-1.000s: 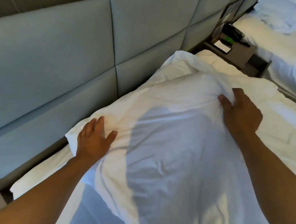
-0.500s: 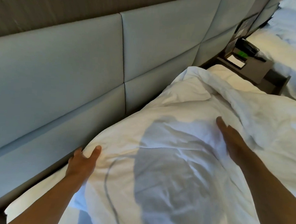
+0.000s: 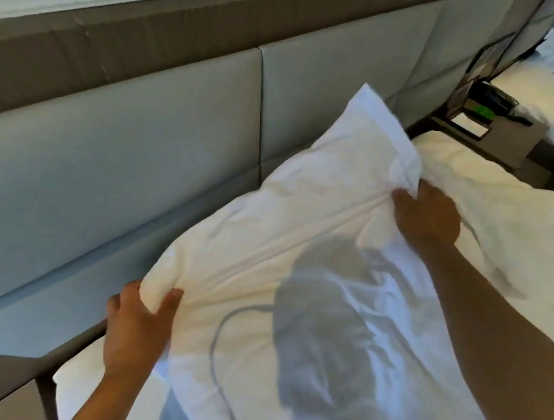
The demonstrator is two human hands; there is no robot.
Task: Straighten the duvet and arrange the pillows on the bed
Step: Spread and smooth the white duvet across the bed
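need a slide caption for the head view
Left hand and right hand grip a white pillow beside the padded headboard.

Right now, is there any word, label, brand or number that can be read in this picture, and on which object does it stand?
None can be read.
Phone on the nightstand: green patch, too blurred to read.
Wall panel above it: too blurred.
Pillow: no print visible.

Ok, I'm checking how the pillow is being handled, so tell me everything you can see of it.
The pillow is white, in a soft, creased cloth case, plump and long. It lies tilted along the padded grey headboard, its far corner raised. The left hand grips its near corner; the right hand bunches the case near the far end. A shadow falls across its lower part.
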